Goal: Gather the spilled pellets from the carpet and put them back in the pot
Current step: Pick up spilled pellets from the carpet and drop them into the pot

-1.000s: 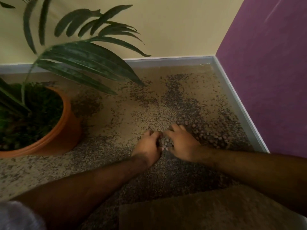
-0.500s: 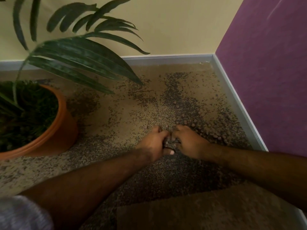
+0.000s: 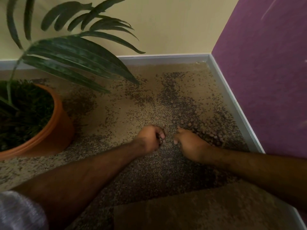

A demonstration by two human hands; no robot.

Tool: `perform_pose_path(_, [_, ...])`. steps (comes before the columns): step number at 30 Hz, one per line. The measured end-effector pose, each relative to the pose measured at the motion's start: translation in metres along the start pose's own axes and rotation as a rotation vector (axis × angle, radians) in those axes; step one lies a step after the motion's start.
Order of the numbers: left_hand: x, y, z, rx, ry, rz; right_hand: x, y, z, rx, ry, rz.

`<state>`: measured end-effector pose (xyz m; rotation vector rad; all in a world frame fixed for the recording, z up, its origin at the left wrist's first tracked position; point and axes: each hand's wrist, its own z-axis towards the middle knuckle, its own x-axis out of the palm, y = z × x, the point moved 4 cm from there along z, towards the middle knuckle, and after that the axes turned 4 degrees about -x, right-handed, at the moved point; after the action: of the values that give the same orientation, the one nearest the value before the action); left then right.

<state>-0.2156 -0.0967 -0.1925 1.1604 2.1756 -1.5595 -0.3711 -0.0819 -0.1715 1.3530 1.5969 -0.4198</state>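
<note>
text: none readable | labels: none — pot (image 3: 54, 130), walls, carpet (image 3: 116, 117) near both hands carry no print

You face room corner: pale yellow painted wall (image 3: 166, 22) ahead, purple textured wall (image 3: 269, 72) on your right. Grey skirting strip (image 3: 166, 59) lines both. Beige speckled carpet floor (image 3: 116, 117) below you. Dim, warm light.

Bare carpet (image 3: 116, 117) lies open across the middle of the frame, between the hands and the pot (image 3: 58, 130) at left. Fronds (image 3: 74, 60) overhang the pot from upper left. The skirting (image 3: 232, 103) and purple wall (image 3: 265, 80) close off the right.
</note>
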Motion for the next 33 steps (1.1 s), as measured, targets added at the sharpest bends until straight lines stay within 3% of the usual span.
perform_pose_path(7, [-0.023, 0.011, -0.018, -0.123, 0.004, -0.210, -0.014, 0.007, 0.002, 0.061, -0.030, 0.004])
perform_pose_path(13, [-0.053, 0.026, -0.041, -0.161, -0.024, -0.284, -0.028, 0.013, 0.009, 0.099, -0.128, 0.281])
perform_pose_path(18, [-0.084, 0.036, -0.063, -0.115, -0.110, -0.230, -0.025, 0.023, 0.018, 0.033, -0.237, 0.382])
perform_pose_path(21, [-0.101, 0.043, -0.075, -0.103, -0.133, -0.227, -0.023, 0.031, 0.026, 0.007, -0.263, 0.311])
perform_pose_path(26, [-0.117, 0.058, -0.088, -0.138, -0.162, -0.252, -0.033, 0.038, 0.049, 0.122, -0.105, 0.192])
perform_pose_path(33, [-0.119, 0.071, -0.089, -0.141, -0.158, -0.207, -0.029, 0.051, 0.054, 0.162, -0.028, 0.052])
